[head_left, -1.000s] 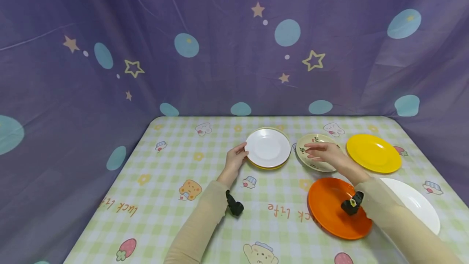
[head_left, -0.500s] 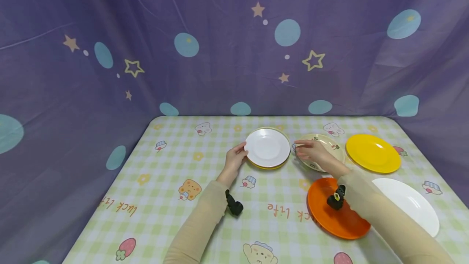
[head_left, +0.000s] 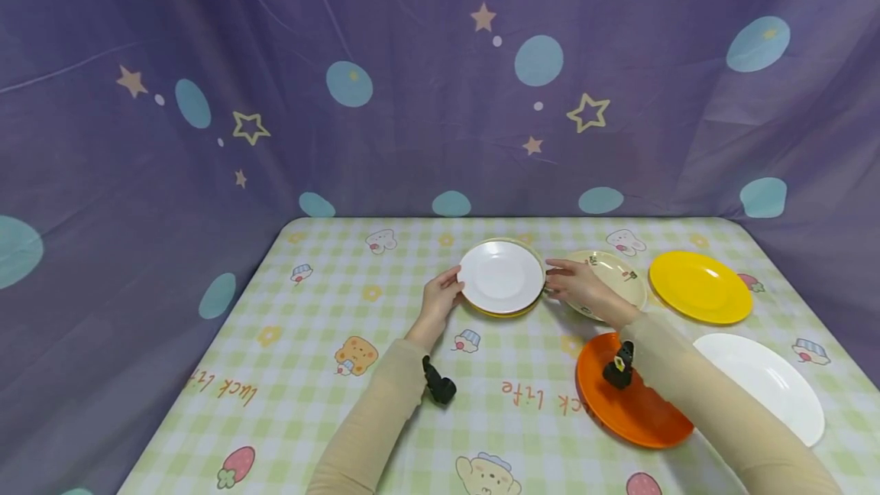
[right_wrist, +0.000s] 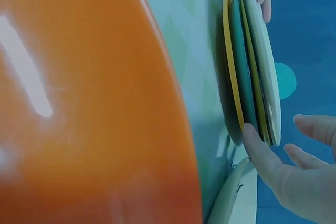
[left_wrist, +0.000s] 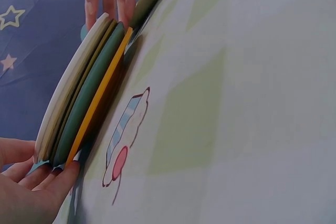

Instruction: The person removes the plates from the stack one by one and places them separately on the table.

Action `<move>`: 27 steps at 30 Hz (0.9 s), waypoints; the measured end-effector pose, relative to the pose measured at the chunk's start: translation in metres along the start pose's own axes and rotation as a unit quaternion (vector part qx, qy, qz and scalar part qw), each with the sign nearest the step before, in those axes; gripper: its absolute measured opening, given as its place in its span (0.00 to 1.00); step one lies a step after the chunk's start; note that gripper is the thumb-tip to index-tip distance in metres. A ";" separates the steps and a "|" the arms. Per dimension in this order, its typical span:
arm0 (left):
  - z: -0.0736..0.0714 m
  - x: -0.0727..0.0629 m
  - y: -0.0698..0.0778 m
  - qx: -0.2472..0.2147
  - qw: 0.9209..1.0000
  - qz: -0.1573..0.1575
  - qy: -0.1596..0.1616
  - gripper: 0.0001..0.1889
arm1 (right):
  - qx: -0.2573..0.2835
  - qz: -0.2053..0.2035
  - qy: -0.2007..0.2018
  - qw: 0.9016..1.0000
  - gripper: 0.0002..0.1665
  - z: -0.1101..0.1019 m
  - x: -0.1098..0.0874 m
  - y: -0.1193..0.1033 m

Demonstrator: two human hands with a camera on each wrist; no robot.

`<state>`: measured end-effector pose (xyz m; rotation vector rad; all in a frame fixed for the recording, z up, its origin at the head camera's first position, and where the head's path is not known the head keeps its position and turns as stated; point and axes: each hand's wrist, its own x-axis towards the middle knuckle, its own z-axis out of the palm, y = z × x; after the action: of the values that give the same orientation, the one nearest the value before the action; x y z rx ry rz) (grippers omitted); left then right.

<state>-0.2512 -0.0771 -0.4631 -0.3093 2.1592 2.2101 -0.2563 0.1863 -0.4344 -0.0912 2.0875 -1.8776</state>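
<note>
In the head view a stack of several plates (head_left: 502,277) with a small white one on top sits at the back middle of the table. My left hand (head_left: 440,300) grips its left edge, thumb at the top rim and fingers under the lower rims. The left wrist view shows the edges in layers: white, olive, green and, lowest, a yellow-orange plate (left_wrist: 100,98). At the opposite edge is my right hand (head_left: 584,289), with nothing in its grasp. Its fingers (right_wrist: 265,156) reach the lower rims while the thumb stands apart. It partly hides a cream patterned plate (head_left: 615,266).
A yellow plate (head_left: 701,287) lies at the back right. Nearer, an orange plate (head_left: 635,418) lies under my right forearm, and a large white plate (head_left: 773,384) is to its right. A checked tablecloth (head_left: 296,403) covers the table; a purple curtain (head_left: 426,151) hangs behind.
My right hand has moved left from over the cream plate to the right edge of the stack. The left hand stays in place on the stack.
</note>
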 end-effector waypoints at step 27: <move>-0.013 0.002 -0.001 -0.026 0.999 0.000 0.029 0.23 | -0.051 0.001 0.045 0.998 0.36 0.016 0.009 0.006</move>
<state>-0.2517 -0.0902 -0.4649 -0.3794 2.1336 2.2876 -0.2596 0.1694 -0.4431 -0.0298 2.2419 -1.8055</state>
